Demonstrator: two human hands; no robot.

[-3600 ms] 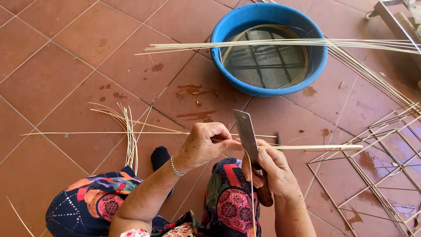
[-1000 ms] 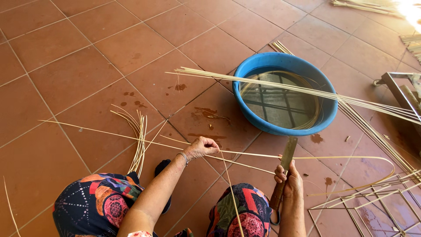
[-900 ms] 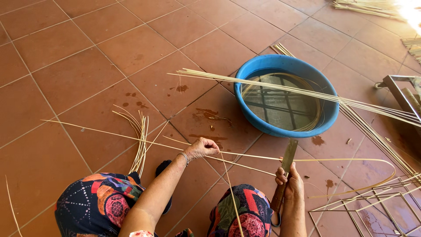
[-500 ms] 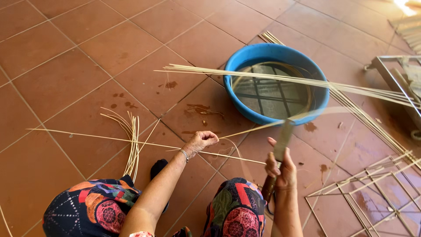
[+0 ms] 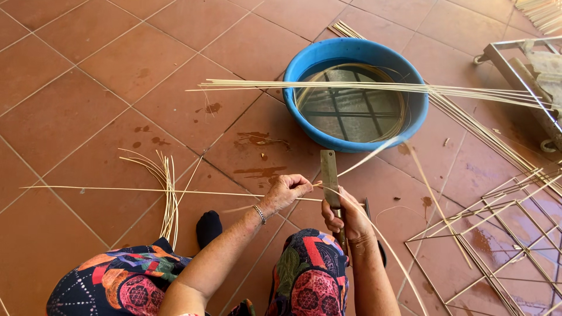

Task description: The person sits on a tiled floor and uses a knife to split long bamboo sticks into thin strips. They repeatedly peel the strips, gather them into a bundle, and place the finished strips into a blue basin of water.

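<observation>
We look down at our hands over red tile floor. Left hand pinches thin bamboo strip, strip running left across tiles. Right hand wraps tight round knife handle, blade upright, touching strip just beside left fingers. Blue basin ahead holds murky water, coiled strips lining inner wall. Long strip bundle lies across basin rim. Loose strips lie near left knee

Thin pale bamboo strip bent against upright flat knife blade, over red tiles
</observation>
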